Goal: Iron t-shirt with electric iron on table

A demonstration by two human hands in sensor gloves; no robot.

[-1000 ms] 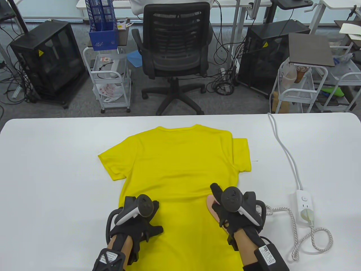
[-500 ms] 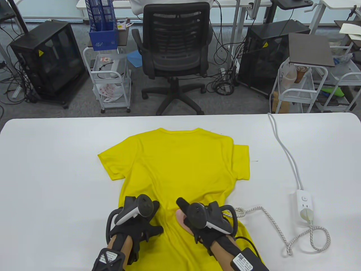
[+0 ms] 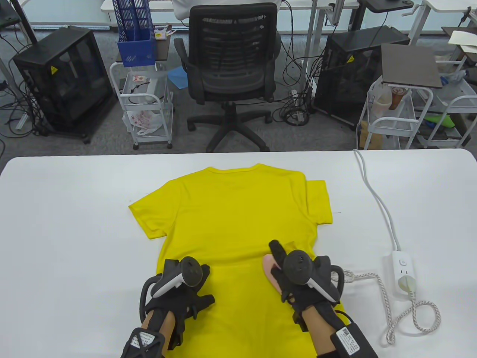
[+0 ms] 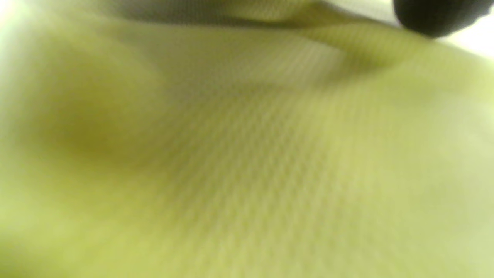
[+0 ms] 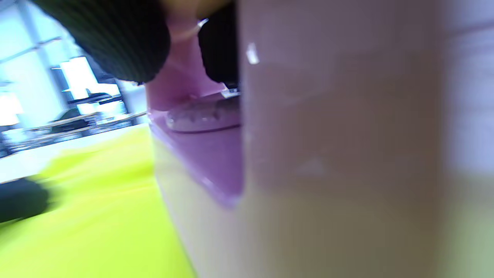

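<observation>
A yellow t-shirt [image 3: 231,220] lies flat on the white table [image 3: 67,223], collar at the far side. My right hand [image 3: 298,272] grips the handle of a pink electric iron [image 3: 269,266] that rests on the shirt's lower right part; the iron fills the right wrist view [image 5: 308,154]. My left hand [image 3: 186,287] rests flat on the shirt's lower left part, pressing the cloth. The left wrist view shows only blurred yellow cloth [image 4: 247,154] and one dark fingertip [image 4: 436,15].
The iron's braided cord [image 3: 391,309] loops on the table to a white power strip [image 3: 402,274] at the right, whose white cable [image 3: 376,194] runs to the far edge. An office chair [image 3: 231,71] and carts stand beyond the table.
My right hand slid the iron left and toward me over the shirt's hem, then back right and away. The shirt shifted slightly with it. My left hand stayed in place.
</observation>
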